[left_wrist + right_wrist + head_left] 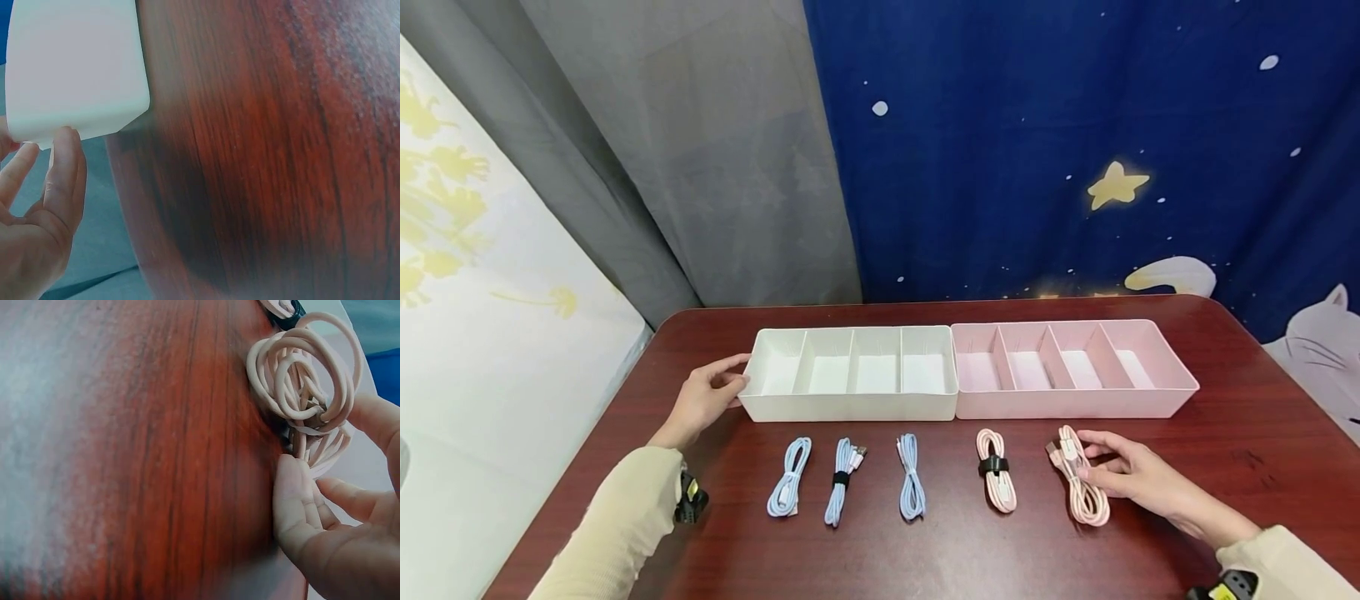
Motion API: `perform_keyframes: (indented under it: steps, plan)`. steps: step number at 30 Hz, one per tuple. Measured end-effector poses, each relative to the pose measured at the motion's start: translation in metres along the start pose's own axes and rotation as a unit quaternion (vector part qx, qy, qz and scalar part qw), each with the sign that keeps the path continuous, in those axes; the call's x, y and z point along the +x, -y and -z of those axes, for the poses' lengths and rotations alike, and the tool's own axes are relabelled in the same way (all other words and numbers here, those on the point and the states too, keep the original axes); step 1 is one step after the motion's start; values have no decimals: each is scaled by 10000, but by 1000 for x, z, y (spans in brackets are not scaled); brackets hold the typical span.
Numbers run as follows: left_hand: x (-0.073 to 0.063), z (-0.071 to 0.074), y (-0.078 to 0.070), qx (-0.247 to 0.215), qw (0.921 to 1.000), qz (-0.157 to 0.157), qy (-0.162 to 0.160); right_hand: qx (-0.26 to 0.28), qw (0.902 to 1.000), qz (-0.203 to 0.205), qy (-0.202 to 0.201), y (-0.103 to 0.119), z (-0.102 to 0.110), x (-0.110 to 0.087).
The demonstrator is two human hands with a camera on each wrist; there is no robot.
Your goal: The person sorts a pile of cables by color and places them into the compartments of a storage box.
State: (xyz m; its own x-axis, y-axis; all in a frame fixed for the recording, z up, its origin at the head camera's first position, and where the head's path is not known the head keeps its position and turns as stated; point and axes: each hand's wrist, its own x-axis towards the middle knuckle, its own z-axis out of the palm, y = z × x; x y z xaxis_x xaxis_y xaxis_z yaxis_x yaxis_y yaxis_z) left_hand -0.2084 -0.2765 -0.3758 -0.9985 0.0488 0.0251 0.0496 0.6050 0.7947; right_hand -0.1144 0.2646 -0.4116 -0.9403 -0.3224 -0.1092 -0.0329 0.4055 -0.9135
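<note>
My left hand [703,400] touches the left end of a white four-section organizer box [850,407], its fingers fairly straight; the left wrist view shows fingertips [65,134] against the end wall. At the right, my right hand [1138,475] pinches a coiled pink USB cable [1088,500] between thumb and fingers. In the right wrist view the loops of this cable [300,375] stand up from the fingertips [290,472]. Left of it lies another pink cable [1000,487] with a black strap. A pink four-section organizer box [1075,404] stands against the white one.
Three coiled blue cables lie in front of the white box: one at the left [788,479], one with a black strap [837,492], one further right [912,487]. Everything stands on a dark red wooden table [955,550]. Grey [745,167] and blue curtains [985,167] hang behind.
</note>
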Motion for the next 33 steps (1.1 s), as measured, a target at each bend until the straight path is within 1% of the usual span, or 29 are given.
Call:
perform_keyframes:
  steps: [8,11,21,27,33]
  plan:
    - [0,0,0,-67,10000,-6,44,347,9992,-131,171,-1,0,3]
    - [0,-1,0,-38,10000,-23,51,450,9984,-253,216,-1,0,4]
    - [-1,0,0,-85,9999,21,53,530,9971,-363,403,2,2,9]
    - [-1,0,0,-115,9999,1,36,556,9963,-514,414,4,2,12]
    - [0,-1,0,-172,9998,11,40,540,9966,-537,314,3,1,11]
